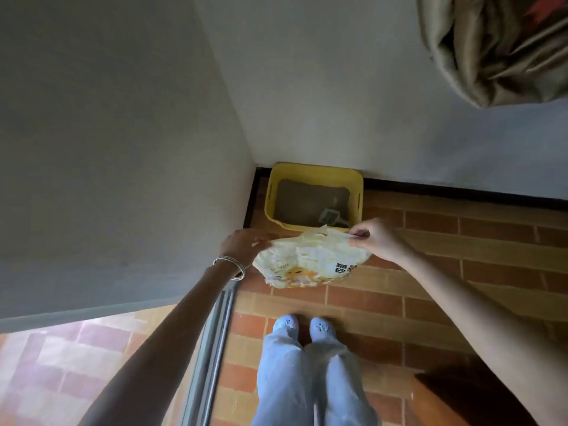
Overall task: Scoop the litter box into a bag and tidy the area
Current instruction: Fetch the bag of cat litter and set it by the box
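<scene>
Brick-patterned floor [430, 256] meets white walls [307, 87] at the frame's centre, and the yellow box [313, 170] sits in that corner, a scoop [330, 215] lying in its litter toward the lower right. You hold the bag [310, 259] just below the box, its top edge running left to right: your left hand [242, 244] pinches one end, your right hand [373, 238] the other. The scoop lies just above and left of your right hand, so that hand looks nearer to take it.
</scene>
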The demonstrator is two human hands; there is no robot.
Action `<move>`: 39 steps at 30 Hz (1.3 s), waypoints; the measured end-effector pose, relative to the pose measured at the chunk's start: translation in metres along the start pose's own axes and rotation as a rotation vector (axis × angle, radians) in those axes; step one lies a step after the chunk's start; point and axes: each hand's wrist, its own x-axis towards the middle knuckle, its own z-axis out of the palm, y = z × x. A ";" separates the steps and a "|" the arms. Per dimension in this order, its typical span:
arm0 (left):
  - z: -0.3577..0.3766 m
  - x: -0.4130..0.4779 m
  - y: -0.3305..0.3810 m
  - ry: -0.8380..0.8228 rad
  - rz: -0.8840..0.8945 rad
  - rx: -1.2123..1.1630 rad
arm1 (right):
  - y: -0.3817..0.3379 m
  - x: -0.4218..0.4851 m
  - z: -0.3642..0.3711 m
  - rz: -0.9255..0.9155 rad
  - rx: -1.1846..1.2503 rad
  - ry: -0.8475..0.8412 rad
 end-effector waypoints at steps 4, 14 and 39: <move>0.066 0.060 -0.041 -0.060 0.028 -0.016 | 0.063 0.048 0.055 -0.008 -0.032 0.008; 0.211 0.199 -0.134 0.059 0.166 -0.035 | 0.209 0.172 0.170 -0.028 -0.050 0.205; 0.419 0.264 -0.229 0.904 0.418 -0.283 | 0.369 0.219 0.351 -0.313 0.196 0.749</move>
